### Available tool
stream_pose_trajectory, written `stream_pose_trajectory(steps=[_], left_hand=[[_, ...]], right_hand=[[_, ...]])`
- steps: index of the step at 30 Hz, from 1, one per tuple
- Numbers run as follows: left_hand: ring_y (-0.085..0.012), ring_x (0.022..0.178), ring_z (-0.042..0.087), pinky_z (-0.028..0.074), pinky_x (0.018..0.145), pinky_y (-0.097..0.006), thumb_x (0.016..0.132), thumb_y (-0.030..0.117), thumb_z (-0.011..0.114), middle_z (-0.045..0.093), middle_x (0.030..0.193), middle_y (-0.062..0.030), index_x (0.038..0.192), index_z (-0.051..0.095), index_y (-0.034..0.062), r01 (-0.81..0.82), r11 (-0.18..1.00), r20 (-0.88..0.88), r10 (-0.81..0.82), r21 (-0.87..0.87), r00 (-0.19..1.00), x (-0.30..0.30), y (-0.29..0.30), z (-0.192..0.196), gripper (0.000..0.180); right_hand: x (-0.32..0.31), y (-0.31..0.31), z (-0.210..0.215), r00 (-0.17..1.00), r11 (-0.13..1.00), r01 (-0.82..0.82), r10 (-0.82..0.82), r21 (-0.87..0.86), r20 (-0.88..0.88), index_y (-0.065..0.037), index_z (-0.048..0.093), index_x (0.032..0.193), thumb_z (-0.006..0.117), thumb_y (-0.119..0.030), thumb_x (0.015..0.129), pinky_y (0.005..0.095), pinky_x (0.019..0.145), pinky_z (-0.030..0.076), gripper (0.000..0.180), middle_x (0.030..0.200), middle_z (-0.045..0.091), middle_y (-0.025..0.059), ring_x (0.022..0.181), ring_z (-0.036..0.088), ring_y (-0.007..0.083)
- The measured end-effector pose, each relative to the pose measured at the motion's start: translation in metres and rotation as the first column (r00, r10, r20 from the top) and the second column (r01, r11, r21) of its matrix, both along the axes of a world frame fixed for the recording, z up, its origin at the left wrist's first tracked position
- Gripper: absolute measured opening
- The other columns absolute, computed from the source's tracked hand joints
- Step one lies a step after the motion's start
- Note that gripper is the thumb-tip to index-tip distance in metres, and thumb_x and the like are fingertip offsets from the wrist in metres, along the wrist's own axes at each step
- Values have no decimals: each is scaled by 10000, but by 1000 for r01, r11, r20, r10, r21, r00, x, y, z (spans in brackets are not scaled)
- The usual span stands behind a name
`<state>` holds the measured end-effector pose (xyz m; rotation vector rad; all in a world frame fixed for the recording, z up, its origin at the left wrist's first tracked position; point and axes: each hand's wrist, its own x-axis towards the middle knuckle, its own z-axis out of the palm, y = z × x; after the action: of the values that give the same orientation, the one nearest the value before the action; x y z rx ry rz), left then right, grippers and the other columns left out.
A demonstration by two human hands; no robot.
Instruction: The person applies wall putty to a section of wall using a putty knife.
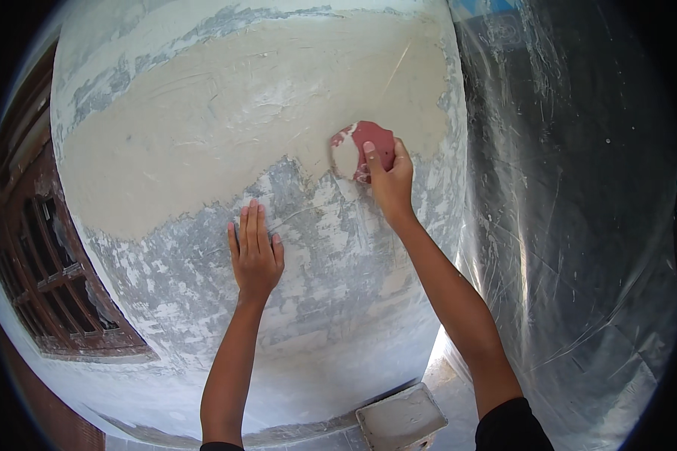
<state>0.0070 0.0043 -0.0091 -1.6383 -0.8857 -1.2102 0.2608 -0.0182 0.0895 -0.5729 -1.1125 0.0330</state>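
My right hand (pixel 392 174) grips a rounded red scraper (pixel 376 139), thumb on its near face. Pale plaster smears the scraper's left side, and its edge lies against the wall. A broad coat of beige wet plaster (pixel 226 113) covers the upper wall, with a ragged lower border. Below that border my left hand (pixel 256 252) rests on the patchy grey and white wall surface (pixel 316 263), palm toward the wall. Its fingers are stretched out and point upward, just under the plaster's edge, and it holds nothing.
On the left is a brown wooden window frame (pixel 56 278) with bars. Clear plastic sheeting (pixel 564 225) hangs along the wall's right edge. Low at the wall's foot stands a rectangular tray (pixel 438 418) with greyish material in it.
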Motion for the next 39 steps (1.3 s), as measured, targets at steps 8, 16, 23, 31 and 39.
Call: stream_pose_trajectory(steps=[8, 16, 23, 31, 39], left_hand=[[-277, 1463, 322, 199, 1211, -500, 964, 158, 484, 387, 1547, -134, 1482, 382, 0, 5, 1000, -9, -5, -6, 1000, 3, -2, 2, 551], [-262, 1454, 345, 207, 1210, -491, 969, 178, 480, 415, 1535, -127, 1471, 409, 4, -18, 1000, 4, 18, 2, 1000, -7, -4, -1, 536], [-269, 1468, 314, 188, 1214, -497, 971, 174, 489, 387, 1550, -133, 1496, 370, -1, 21, 998, -20, -22, -54, 1000, 0, -2, -25, 566], [-287, 1475, 302, 185, 1211, -500, 960, 160, 511, 362, 1570, -139, 1500, 364, -8, 106, 975, 38, -100, -196, 994, 9, -17, -89, 584], [-333, 1468, 300, 228, 1191, -521, 946, 106, 516, 363, 1555, -168, 1480, 381, -6, 300, 809, 102, -289, -506, 952, 37, -63, -198, 561]], right_hand=[[84, 5, 0, 898, 991, 82, -119, -105, -424, -4, 619, 1082, 678, -197, 938, 284, 642, 541, 248, 935, 675, 85, 761, 663, 152], [-18, -8, -10, 994, 998, 30, -24, -55, 102, 10, 598, 1141, 694, -221, 928, 353, 798, 519, 329, 1022, 674, 141, 860, 665, 241], [46, -4, -24, 919, 993, -18, -30, -117, -393, -9, 586, 1161, 651, -187, 962, 290, 652, 545, 275, 972, 658, 82, 772, 650, 141], [95, -30, -118, 883, 975, -57, -52, -217, -467, -43, 574, 1200, 595, -206, 1009, 277, 808, 499, 252, 1071, 638, 37, 932, 594, 99], [100, -69, -254, 919, 857, -239, 48, -457, -391, -20, 587, 1200, 561, -244, 1032, 280, 845, 483, 282, 1062, 656, 35, 920, 596, 100]])
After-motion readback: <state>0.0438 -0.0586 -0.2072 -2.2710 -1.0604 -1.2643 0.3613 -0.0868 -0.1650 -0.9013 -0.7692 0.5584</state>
